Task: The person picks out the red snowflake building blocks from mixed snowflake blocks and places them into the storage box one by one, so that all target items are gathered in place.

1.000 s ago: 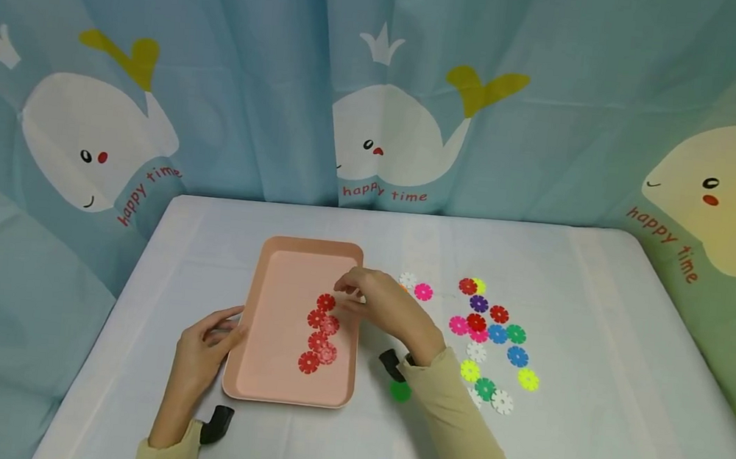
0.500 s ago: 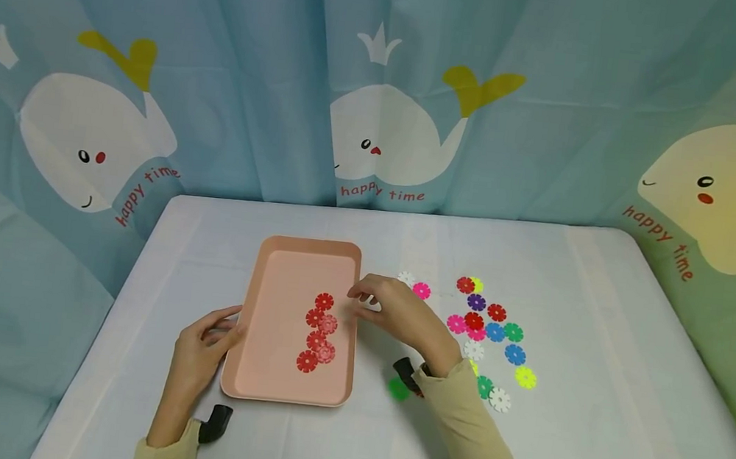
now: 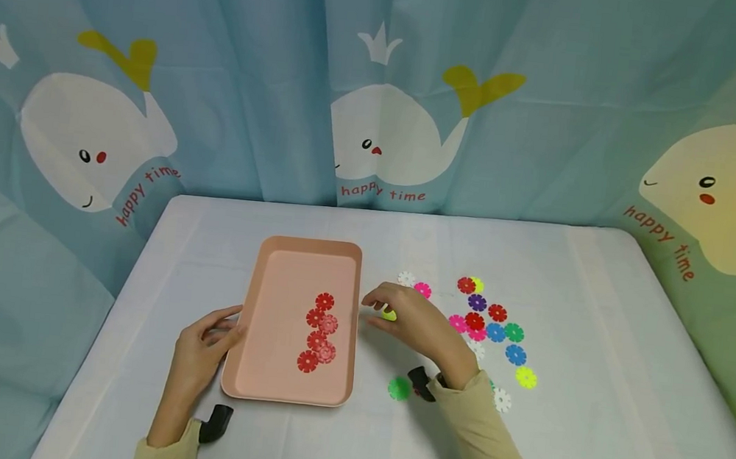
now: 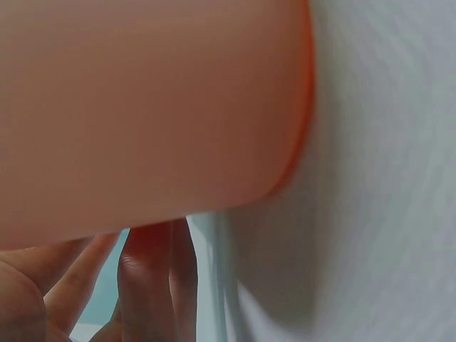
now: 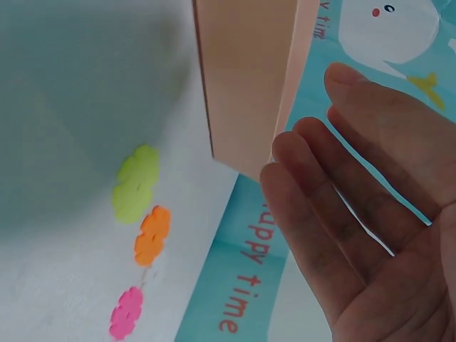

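Observation:
A pink tray (image 3: 264, 389) lies on the table with several red and pinkish notched discs (image 3: 316, 340) in its right half. My left hand (image 3: 198, 350) holds the tray's left edge, thumb at the rim; in the left wrist view the tray wall hides the fingertips (image 4: 146, 278). Just outside the right rim hovers my right hand (image 3: 409, 318), fingers loosely bent and apart from the thumb, holding nothing. Beneath it a yellow-green disc (image 3: 389, 315) shows; the right wrist view has an orange disc (image 5: 152, 236) and a pink disc (image 5: 126, 313) beside it.
Several loose discs in mixed colours spread right of the tray, among them a purple disc (image 3: 477, 302), a blue disc (image 3: 516, 355) and a yellow disc (image 3: 526, 378). One green disc (image 3: 399, 388) lies near the right wrist. A whale-printed curtain (image 3: 260, 101) stands behind the table.
My right hand has moved from over the tray's right edge to the right, off the tray, uncovering the yellow-green disc. The left hand and the discs in the tray stay put.

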The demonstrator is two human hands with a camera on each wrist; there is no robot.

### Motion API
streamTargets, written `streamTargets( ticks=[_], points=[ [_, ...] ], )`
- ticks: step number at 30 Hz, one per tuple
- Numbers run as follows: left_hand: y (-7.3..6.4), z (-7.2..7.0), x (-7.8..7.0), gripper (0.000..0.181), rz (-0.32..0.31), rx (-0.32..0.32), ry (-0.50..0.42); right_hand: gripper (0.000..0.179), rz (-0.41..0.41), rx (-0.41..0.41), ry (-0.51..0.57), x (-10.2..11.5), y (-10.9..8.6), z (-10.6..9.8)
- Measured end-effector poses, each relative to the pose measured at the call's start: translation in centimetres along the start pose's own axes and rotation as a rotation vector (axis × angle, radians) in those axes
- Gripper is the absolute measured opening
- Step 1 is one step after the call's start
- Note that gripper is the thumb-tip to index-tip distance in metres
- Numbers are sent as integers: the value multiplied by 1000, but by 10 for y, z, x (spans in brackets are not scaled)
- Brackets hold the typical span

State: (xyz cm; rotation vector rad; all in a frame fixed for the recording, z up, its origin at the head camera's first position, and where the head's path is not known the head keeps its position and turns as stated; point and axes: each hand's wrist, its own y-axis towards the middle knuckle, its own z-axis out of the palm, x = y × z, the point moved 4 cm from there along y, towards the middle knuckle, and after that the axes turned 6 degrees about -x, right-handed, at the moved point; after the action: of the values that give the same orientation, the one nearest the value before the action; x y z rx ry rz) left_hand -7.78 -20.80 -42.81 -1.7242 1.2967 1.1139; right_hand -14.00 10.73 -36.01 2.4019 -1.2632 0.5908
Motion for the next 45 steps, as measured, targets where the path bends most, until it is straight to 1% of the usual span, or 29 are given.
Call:
streamTargets(
  ticks=[5,12,21,28,33,38,41,45],
  points=[
    [0,0,-1,41,7,2,3,26,-5,-4,-2,-6,-9,-1],
    [0,0,-1,39,-1,-6,9,28,54,11,1,-11,-20,-4],
    [0,0,-1,40,16,-2,-3,30,62,11,10,-17,-35,-5],
    [0,0,-1,39,9,-8,-3,31,73,11,-4,-21,-45,-4],
    [0,1,-1,39,17,-13,7,31,84,5,6,-26,-52,-4],
    [1,1,1,39,10,-18,26,30,80,3,-14,-30,-60,-3],
    [1,1,2,39,2,-20,31,31,93,11,-22,-33,-65,-2],
    [0,1,1,39,-4,-14,11,31,113,25,-14,-36,-70,-2]
  ],
)
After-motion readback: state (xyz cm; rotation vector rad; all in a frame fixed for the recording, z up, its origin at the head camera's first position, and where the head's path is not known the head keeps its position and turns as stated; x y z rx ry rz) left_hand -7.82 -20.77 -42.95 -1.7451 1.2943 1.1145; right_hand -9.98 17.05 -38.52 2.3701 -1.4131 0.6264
